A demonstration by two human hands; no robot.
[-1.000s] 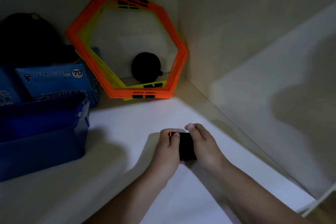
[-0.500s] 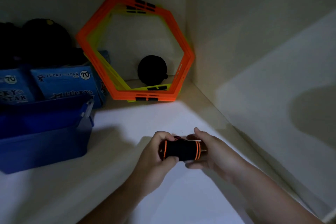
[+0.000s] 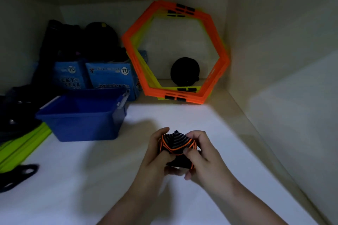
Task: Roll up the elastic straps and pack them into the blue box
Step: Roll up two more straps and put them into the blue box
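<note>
A rolled black elastic strap (image 3: 176, 143) with orange edging is held between both hands above the white shelf, its coiled layers facing up. My left hand (image 3: 158, 153) grips its left side, fingers curled over the top. My right hand (image 3: 199, 153) grips its right side, thumb pressing the orange edge. The blue box (image 3: 82, 120) stands open to the left, slightly farther back; its inside is dark and I cannot tell what it holds.
Orange and yellow hexagon rings (image 3: 175, 55) lean on the back wall with a black ball (image 3: 184, 72) behind them. Blue cartons (image 3: 109, 76) and dark bags (image 3: 80, 42) sit behind the box. Green bars (image 3: 20, 146) and a black strap piece (image 3: 16, 175) lie at left. Side wall close at right.
The roll has been turned so its coiled end faces up instead of lying sideways. The view has shifted, bringing the box and left-side items further into sight.
</note>
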